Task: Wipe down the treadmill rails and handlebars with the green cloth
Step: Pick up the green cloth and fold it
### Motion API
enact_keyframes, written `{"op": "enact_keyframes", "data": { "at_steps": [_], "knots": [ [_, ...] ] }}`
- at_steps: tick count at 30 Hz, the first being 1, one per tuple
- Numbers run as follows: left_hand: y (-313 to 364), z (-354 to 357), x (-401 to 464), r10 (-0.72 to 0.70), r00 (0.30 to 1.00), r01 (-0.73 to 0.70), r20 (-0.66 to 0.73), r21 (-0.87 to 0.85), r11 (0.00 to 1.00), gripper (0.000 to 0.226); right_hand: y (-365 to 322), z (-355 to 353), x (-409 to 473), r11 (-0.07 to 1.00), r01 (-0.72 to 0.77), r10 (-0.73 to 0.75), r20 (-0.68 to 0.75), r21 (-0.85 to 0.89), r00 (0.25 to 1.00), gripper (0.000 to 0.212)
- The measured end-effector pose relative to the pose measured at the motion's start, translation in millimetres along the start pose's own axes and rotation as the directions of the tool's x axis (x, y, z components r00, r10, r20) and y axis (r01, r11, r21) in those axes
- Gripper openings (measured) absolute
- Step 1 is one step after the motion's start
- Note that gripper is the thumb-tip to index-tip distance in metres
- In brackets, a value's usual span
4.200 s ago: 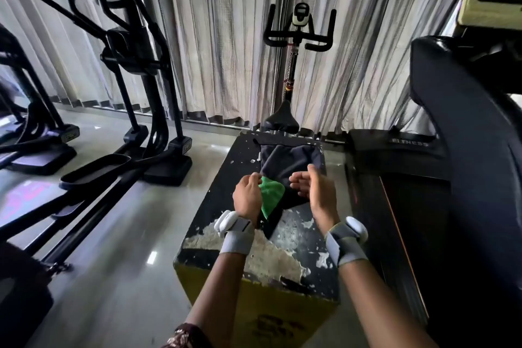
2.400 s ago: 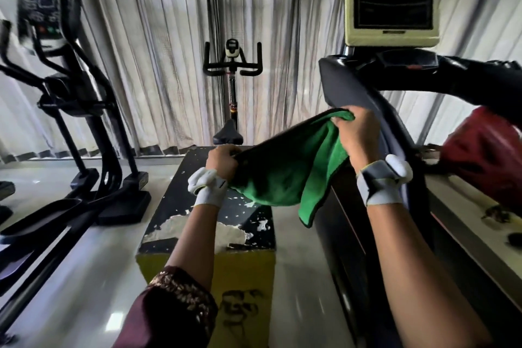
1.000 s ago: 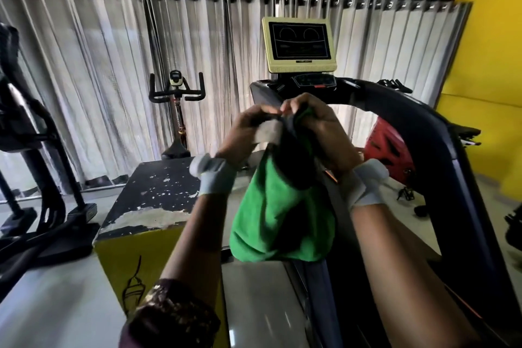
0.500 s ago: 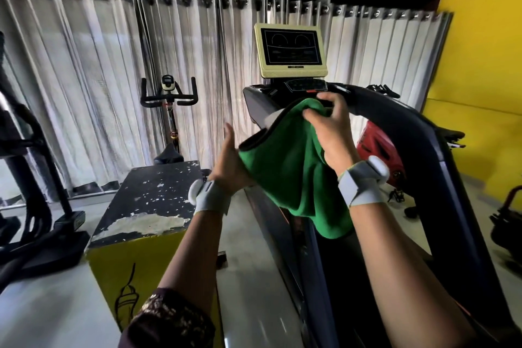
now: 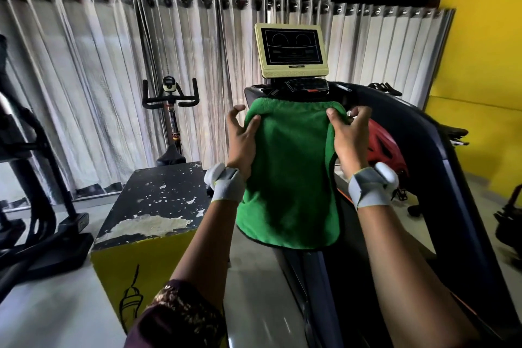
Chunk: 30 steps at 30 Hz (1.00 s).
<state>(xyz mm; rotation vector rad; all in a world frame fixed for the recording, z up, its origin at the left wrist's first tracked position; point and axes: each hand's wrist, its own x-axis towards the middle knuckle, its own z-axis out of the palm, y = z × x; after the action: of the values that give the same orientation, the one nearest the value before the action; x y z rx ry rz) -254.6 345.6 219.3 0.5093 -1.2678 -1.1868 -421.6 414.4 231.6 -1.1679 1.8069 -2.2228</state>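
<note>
Here the green cloth [image 5: 288,175], pinched at its top corners by both hands [image 5: 243,141] [image 5: 348,138], should be pressed flat onto the treadmill handlebar [image 5: 401,121] before being wiped along.

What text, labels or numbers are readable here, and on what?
None can be read.
Treadmill screen: line graphics and a small mark on the lower bezel, too small to read.
Console panel below it: markings blurred.
Spin bike display: too small.
Yellow box: a black line drawing, no letters.
</note>
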Motion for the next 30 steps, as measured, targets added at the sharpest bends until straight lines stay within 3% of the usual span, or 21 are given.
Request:
{"op": "enact_keyframes", "data": {
  "at_steps": [1,3,5,7,9,11,13,16,18,20,22,23,25,26,27,28,30],
  "knots": [
    [4,2,0,0.028,1.000,-0.028,-0.015,0.002,1.000,0.028,0,1,-1,0.999,-0.040,0.040,-0.009,0.026,0.999,0.038],
    [11,4,4,0.044,0.999,-0.044,-0.031,-0.015,0.999,0.025,-3,2,-4,0.955,-0.260,0.249,0.090,0.146,0.964,0.051],
    [16,3,8,0.042,0.998,-0.042,-0.036,-0.001,0.999,0.024,-2,-1,-6,0.843,-0.502,0.409,0.375,0.194,0.832,0.067],
    [19,2,12,0.053,0.996,-0.052,-0.075,0.024,0.998,0.025,-1,-4,-12,0.792,-0.596,0.415,0.600,0.132,0.684,0.031],
    [21,0,15,0.048,0.987,-0.035,-0.155,0.087,0.996,0.027,2,-3,-17,0.789,-0.613,0.441,0.659,0.039,0.610,0.010],
    [21,-6,19,0.072,0.974,0.001,-0.216,0.321,0.947,0.036,5,2,-19,0.817,-0.577,0.456,0.585,0.025,0.671,0.035],
    [20,-14,19,0.081,0.977,0.049,-0.198,0.572,0.819,0.042,9,6,-17,0.839,-0.532,0.422,0.479,0.114,0.769,0.061],
    [14,-27,25,-0.086,0.968,0.233,-0.236,0.716,0.658,0.049,4,6,-19,0.851,-0.496,0.405,0.386,0.173,0.829,0.065],
    [13,-34,26,-0.282,0.929,0.371,-0.240,0.601,0.708,0.058,6,8,-19,0.862,-0.476,0.415,0.297,0.174,0.860,0.058],
    [13,-39,19,-0.488,0.871,0.489,-0.058,0.213,0.846,0.049,8,10,-18,0.855,-0.474,0.423,0.244,0.212,0.872,0.059],
    [6,-45,14,-0.492,0.855,0.511,0.164,-0.109,0.853,0.029,8,9,-16,0.818,-0.497,0.445,0.228,0.290,0.866,0.057],
    [0,-48,13,-0.461,0.852,0.507,0.249,-0.172,0.845,0.055,12,7,-15,0.798,-0.512,0.458,0.232,0.316,0.858,0.053],
    [-10,-50,7,-0.408,0.839,0.464,0.359,-0.083,0.882,0.093,24,3,-15,0.776,-0.534,0.438,0.322,0.337,0.839,0.054],
    [-15,-52,8,-0.415,0.836,0.448,0.358,-0.009,0.894,0.094,43,4,-10,0.768,-0.545,0.407,0.401,0.337,0.821,0.056],
    [-18,-51,6,-0.413,0.845,0.422,0.339,0.052,0.905,0.084,52,5,-9,0.724,-0.613,0.423,0.499,0.316,0.756,0.053],
    [-21,-51,7,-0.417,0.863,0.410,0.286,0.086,0.908,0.067,58,6,-6,0.717,-0.617,0.428,0.494,0.324,0.757,0.054],
    [-24,-50,8,-0.386,0.910,0.358,0.150,0.180,0.916,0.038,34,1,-15,0.720,-0.627,0.475,0.447,0.298,0.758,0.089]
  ]
}}
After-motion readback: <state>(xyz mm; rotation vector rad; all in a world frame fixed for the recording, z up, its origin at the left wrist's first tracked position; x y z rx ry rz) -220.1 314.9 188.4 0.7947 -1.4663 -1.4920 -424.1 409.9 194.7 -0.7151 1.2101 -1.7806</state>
